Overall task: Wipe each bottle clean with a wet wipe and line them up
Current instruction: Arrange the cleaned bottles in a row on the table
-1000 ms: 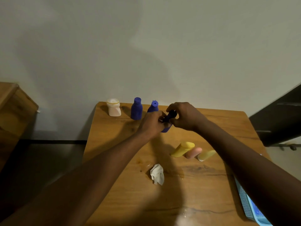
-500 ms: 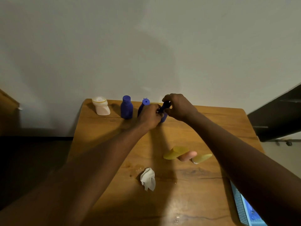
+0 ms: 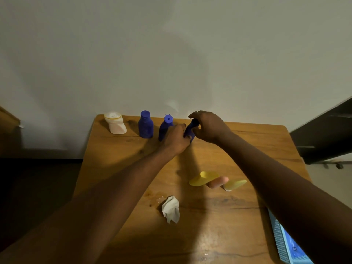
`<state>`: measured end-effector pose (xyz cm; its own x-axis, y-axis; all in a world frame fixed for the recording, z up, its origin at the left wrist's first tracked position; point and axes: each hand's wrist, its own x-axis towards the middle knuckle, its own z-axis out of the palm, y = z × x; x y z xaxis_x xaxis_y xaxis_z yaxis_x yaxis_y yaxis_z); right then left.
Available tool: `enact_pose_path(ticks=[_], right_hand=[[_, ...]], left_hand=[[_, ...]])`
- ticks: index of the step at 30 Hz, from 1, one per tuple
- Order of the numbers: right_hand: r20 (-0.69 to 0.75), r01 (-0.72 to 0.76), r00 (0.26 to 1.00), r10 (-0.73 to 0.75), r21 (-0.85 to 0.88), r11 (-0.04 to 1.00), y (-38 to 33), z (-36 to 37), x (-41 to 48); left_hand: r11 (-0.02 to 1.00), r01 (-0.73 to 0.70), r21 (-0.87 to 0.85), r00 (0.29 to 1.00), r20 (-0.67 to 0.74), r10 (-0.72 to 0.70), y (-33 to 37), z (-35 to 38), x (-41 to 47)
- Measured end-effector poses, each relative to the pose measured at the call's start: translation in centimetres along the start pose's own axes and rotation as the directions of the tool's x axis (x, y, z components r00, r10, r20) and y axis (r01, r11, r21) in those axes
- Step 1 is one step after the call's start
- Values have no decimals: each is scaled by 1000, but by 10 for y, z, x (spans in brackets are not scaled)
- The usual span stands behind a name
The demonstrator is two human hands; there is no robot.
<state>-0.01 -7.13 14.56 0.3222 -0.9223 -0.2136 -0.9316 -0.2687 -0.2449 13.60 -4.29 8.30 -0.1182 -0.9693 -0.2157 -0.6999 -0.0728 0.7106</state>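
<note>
At the far edge of the wooden table (image 3: 247,141) stands a row: a white bottle (image 3: 115,122), a blue bottle (image 3: 145,127) and a second blue bottle (image 3: 166,126). To their right, both hands hold a third blue bottle (image 3: 191,128): my left hand (image 3: 176,138) grips its lower part, my right hand (image 3: 208,126) curls round its top. A crumpled white wet wipe (image 3: 170,209) lies in the middle of the table. Behind it lie a yellow bottle (image 3: 203,178), a pink bottle (image 3: 218,182) and another yellow bottle (image 3: 235,184) on their sides.
A blue patterned box (image 3: 287,242) sits at the table's near right edge, partly hidden by my right forearm. A dark piece of furniture (image 3: 323,134) stands right of the table, a wooden one (image 3: 8,121) at the far left. The wall is directly behind the row.
Both hands have carried the third blue bottle back toward the row and lowered it beside the second blue bottle. The view has shifted slightly.
</note>
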Motion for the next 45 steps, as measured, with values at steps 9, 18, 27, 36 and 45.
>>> enact_pose_path(ticks=[9,18,27,36,45], right_hand=[[-23,-6,1000,7,59,998,-10,-21,-46],[358,9,933,38,-128,992,-11,1,-121],[168,55,985,-23,-190,980,-1,32,-133],[33,34,999,-34,23,999,17,-5,-123],[-130,-59,988,87,205,977,55,-21,-80]], left_hand=[[999,-38,-31,999,-4,38,13,-13,-36],[1000,-28,-5,961,275,28,0,5,-102],[995,-19,-97,984,173,36,7,28,-117],[969,-130,-208,985,86,151,31,11,-98],[980,-155,-121,988,1,157,66,12,-38]])
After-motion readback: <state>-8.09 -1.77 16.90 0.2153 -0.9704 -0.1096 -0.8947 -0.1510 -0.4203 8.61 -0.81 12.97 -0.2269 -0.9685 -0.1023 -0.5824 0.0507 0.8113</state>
